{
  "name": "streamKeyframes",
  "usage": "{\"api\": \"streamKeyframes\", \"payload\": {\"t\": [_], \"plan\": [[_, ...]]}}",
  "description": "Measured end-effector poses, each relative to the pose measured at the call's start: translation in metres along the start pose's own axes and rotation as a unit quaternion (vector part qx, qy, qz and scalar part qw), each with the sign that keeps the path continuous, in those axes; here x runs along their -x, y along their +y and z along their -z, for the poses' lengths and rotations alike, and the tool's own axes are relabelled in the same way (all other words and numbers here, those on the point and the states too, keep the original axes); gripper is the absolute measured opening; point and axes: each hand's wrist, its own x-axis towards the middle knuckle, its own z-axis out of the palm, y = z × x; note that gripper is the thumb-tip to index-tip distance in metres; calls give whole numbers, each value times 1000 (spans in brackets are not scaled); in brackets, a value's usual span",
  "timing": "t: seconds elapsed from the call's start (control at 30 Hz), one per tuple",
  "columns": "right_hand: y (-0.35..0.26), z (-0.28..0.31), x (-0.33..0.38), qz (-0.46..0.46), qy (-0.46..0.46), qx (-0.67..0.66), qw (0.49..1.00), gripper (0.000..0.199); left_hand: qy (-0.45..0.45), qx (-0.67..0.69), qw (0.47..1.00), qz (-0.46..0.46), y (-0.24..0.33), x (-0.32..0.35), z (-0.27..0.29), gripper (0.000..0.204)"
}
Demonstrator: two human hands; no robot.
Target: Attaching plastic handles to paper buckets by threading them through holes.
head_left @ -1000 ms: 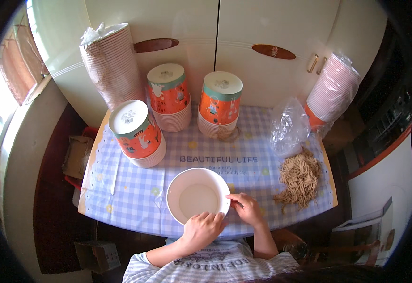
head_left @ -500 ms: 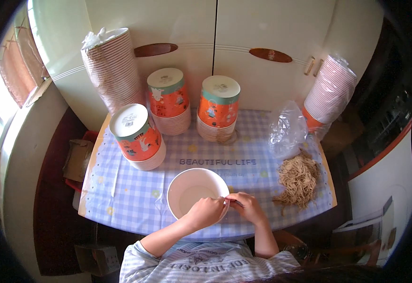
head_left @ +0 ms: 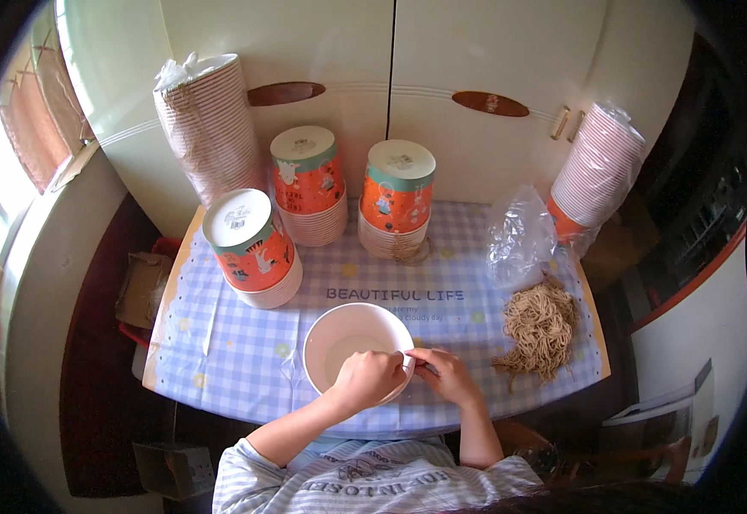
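A white paper bucket stands mouth up near the front edge of the table. Over its mouth, my left hand is closed at the right side of the rim, fingers curled on the inner side. My right hand meets it from outside the wall, thumb and fingers pinched together at the rim. Anything small between those fingertips is hidden. To the right of my hands lies a loose heap of tan strings.
Upside-down stacks of orange-printed paper buckets stand at left, back left and back middle. Tall bagged stacks rise at the far left and far right. A crumpled clear bag lies behind the strings. Cabinet doors back the table.
My left hand has shifted slightly up and left over the bucket. The right hand stays at the rim, fingers moved a little. The bucket is nearly in place.
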Motion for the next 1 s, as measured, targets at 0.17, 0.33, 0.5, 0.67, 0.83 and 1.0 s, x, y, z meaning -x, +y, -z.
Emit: {"api": "streamKeyframes", "payload": {"t": [0.17,0.33,0.5,0.67,0.83,1.0], "plan": [[0,4,-1,8,-11,39,999,35,-39,75,996,23,-6,-2,21,18],[0,5,-4,15,-15,40,999,35,-96,163,981,-27,-16,-11,34,16],[-5,7,-7,19,-25,52,998,31,-243,299,923,-14,-12,-28,46,21],[1,5,-5,-7,-34,70,997,26,-255,380,888,-41,-14,-38,31,19],[11,6,-1,-32,-74,89,993,30,-282,502,818,17,-18,-44,11,22],[-2,19,5,-76,24,-4,997,35,-281,389,877,22,-15,-45,15,21]]}}
